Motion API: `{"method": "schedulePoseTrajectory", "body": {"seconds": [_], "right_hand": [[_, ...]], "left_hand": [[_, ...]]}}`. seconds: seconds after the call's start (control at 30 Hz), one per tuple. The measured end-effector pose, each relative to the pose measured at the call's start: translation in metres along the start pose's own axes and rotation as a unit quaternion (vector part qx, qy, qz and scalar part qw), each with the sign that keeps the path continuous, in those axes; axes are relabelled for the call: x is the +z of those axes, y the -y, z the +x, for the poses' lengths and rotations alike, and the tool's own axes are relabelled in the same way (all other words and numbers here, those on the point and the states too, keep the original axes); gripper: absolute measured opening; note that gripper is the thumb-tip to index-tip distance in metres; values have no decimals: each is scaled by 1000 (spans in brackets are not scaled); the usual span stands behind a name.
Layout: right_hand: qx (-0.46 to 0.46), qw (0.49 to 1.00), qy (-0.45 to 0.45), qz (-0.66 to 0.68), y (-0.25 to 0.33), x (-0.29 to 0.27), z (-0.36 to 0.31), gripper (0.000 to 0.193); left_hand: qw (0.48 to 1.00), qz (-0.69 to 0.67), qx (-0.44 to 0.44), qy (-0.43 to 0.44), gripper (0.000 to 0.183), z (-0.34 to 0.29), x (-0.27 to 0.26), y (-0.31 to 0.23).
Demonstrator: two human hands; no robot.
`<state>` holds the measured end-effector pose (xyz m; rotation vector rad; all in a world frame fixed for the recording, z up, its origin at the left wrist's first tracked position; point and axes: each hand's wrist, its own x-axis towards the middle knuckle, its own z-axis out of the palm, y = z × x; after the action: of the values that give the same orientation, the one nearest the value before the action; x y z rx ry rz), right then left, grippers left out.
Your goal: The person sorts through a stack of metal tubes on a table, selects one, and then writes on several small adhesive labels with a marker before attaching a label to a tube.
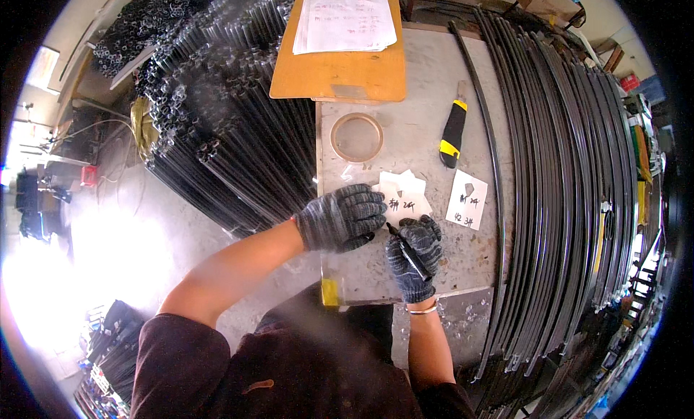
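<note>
Dark shirt [303, 368] fills the bottom of my view, both forearms reaching forward from it. I see the left hand [341, 218] laid nearly flat, fingers close together, tips at the left edge of the cards [406, 190]; it grips nothing I can make out. The right hand [423, 244] is curled around a black marker [411, 255], whose tip points at the cards' near edge; whether they touch, I cannot tell. White and overlapping, the cards lie just ahead of the right hand, dark handwriting on top. Another written card [467, 200] sits right of them, a knife [453, 133] beyond. Ahead of the left hand lies a ring [332, 138]; between ring and knife the table [412, 133] gives room. Rods [557, 187] bound the right hand's side, tubes [238, 151] the left's, and the table's near edge runs by the right wrist.
</note>
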<state>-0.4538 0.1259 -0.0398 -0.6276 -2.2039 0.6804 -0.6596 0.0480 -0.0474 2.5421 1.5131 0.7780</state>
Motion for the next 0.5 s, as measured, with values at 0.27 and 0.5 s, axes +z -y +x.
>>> {"method": "schedulePoseTrajectory", "body": {"seconds": [0.27,0.5], "right_hand": [[42,998,-27,-24,-3,7,-8,25],[47,998,-15,24,-11,6,-14,28]], "left_hand": [[1000,-2,4,-20,30,3,-7,-3],[1000,-4,-1,-18,31,2,-3,-1]]}}
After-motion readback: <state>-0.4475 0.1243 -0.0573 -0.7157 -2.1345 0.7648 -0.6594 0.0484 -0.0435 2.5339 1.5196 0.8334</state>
